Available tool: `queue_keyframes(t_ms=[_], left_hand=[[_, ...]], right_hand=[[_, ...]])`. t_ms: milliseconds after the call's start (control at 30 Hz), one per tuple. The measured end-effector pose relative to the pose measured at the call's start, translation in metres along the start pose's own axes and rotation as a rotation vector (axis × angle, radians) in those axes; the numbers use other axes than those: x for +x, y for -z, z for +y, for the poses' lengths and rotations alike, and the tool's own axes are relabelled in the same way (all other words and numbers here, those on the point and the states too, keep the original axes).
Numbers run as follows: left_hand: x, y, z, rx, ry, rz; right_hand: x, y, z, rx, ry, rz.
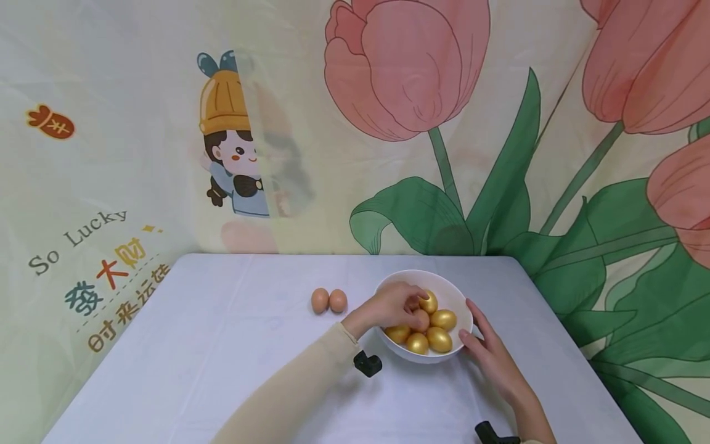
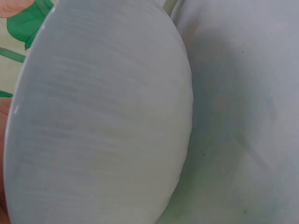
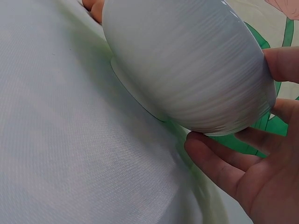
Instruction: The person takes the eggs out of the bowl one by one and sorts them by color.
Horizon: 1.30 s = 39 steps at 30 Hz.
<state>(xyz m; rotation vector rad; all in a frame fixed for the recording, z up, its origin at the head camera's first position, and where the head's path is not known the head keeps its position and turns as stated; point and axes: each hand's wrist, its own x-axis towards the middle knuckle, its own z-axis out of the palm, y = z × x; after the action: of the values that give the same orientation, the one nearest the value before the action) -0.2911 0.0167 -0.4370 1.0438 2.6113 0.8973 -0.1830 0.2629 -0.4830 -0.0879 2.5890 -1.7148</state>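
Note:
A white bowl (image 1: 388,351) stands on the table, with several gold eggs (image 1: 440,340) and a brown egg (image 1: 421,320) inside. My left hand (image 1: 392,305) reaches over the bowl's left rim, its bent fingers and thumb on the brown egg, which they partly hide. On the right, my right hand (image 1: 490,351) holds the bowl by its rim and outer wall. Its fingers (image 3: 219,161) touch the underside of the wall in the right wrist view. The bowl's outer side (image 2: 107,112) fills much of the left wrist view and hides most of the left hand.
Two brown eggs (image 1: 329,301) lie side by side on the table, left of the bowl. A white cloth (image 1: 233,345) covers the tabletop. Behind the table's far edge hangs a backdrop (image 1: 310,234) printed with tulips and a cartoon figure.

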Motion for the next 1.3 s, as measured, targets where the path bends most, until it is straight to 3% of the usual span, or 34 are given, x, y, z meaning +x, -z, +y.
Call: queue_keyframes(t_ms=[167,533,967,1300], left_hand=[[0.001,-0.007,0.001,0.061,0.023,0.027],[-0.004,-0.017,0.005,0.221,-0.036,0.040],[-0.001,-0.017,0.004,0.141,-0.011,0.002],[-0.001,-0.018,0.002,0.115,-0.010,0.008]], right_hand=[[0.000,0.000,0.001,0.016,-0.005,-0.003],[0.001,-0.001,0.000,0.019,-0.011,-0.003],[0.001,-0.001,-0.001,0.018,-0.010,-0.002],[0.001,-0.001,0.000,0.027,-0.006,-0.006]])
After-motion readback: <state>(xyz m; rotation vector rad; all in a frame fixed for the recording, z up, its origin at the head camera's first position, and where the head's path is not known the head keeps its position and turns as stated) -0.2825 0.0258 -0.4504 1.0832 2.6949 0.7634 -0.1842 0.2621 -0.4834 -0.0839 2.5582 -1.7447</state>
